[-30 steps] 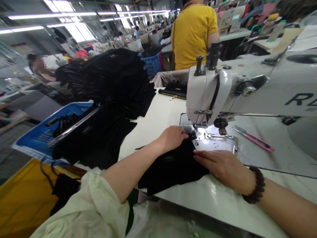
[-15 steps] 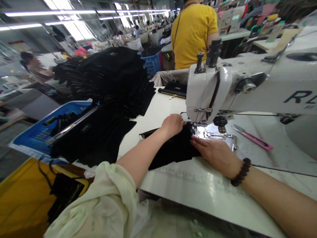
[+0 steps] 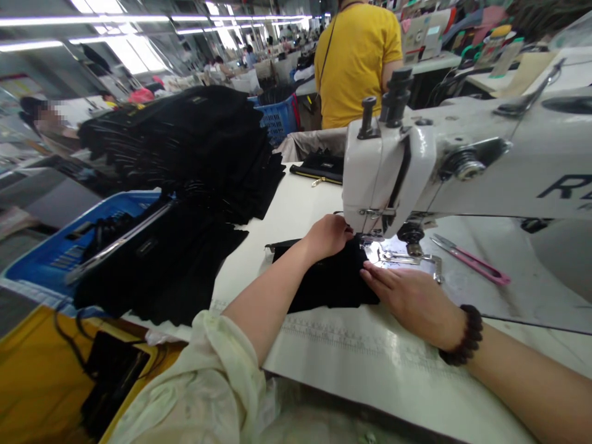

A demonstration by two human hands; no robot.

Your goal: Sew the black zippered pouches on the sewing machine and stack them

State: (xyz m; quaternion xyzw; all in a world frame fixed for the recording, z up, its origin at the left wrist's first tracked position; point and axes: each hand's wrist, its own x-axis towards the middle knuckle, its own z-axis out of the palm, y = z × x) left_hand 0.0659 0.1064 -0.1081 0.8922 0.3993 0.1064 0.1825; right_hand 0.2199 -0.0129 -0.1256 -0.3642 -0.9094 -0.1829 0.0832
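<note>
A piece of black fabric [image 3: 333, 283] lies on the white table, its right edge by the needle area of the white sewing machine [image 3: 388, 166]. My left hand [image 3: 329, 237] is closed on the fabric's far edge, close to the machine's presser foot; its fingertips are partly hidden. Flat on the fabric's right edge rests my right hand [image 3: 411, 296], fingers stretched out together and pointing at the lit needle plate [image 3: 377, 251]. A dark beaded bracelet circles the right wrist.
Pink-handled thread snips [image 3: 476, 262] lie right of the needle. Behind the fabric is a black zip pouch [image 3: 320, 168]. Large stacks of black pieces [image 3: 185, 142] stand left, beside a blue basket [image 3: 41, 259] and a yellow bin [image 3: 28, 364]. A person in yellow [image 3: 356, 61] stands beyond.
The view has shifted slightly. The fabric and both hands sit a little further right in the picture; the hands keep their places on the fabric.
</note>
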